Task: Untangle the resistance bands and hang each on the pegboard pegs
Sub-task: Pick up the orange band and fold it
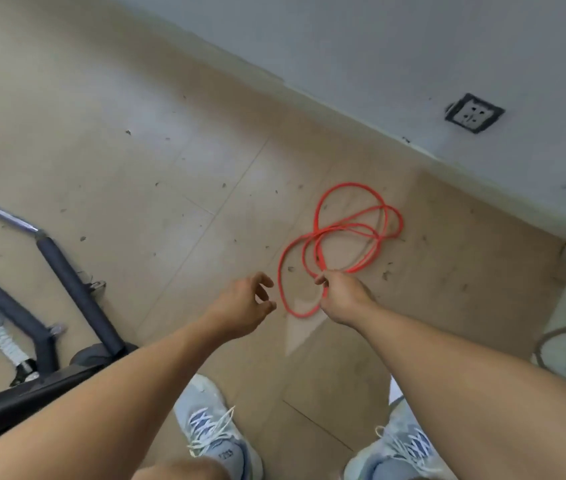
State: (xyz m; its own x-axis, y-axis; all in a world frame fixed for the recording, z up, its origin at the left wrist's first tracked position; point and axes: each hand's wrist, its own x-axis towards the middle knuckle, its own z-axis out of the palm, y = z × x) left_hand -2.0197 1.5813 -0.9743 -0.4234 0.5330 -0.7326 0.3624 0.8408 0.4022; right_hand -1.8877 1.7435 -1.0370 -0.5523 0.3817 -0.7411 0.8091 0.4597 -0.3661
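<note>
Floor (129, 109): beige tiles with thin grout lines are spreading across most of the view, matte and dusty, with small dark flecks of debris lying scattered over them.
Wall (413, 46): pale grey painted surface is running diagonally across the upper right, meeting the floor at a light skirting strip.
Exercise equipment (67, 289): dark frame with round, foam-padded bars is standing at the left edge; a bare metal rod is sticking out toward the upper left, and a white ribbed sleeve is curving beside the lower bar.
Resistance bands (347, 230): thin, flat orange-red rubber loops are lying tangled on the floor near the wall, right of centre. The overlapping ovals are crossing one another around the middle of the heap, and the long axis of the tangle is running from the lower left, at the hands, up toward the upper right and the wall. How many bands are in the heap I cannot tell.
Shoes (212, 431): pale grey-blue mesh sneakers with white laces are showing at the bottom, toes pointing up the frame.
Right hand (344, 296): it is reaching down to the near end of the tangle, thumb and curled fingers pinching a bundle of strands, back of the hand facing the camera.
Left hand (243, 306): it is hovering just left of the nearest loop, apart from it, fingers loosely curled and slightly spread, holding nothing.
Socket (475, 112): square white outlet plate with a rough dark border is sitting low on the wall, well apart from the bands.
</note>
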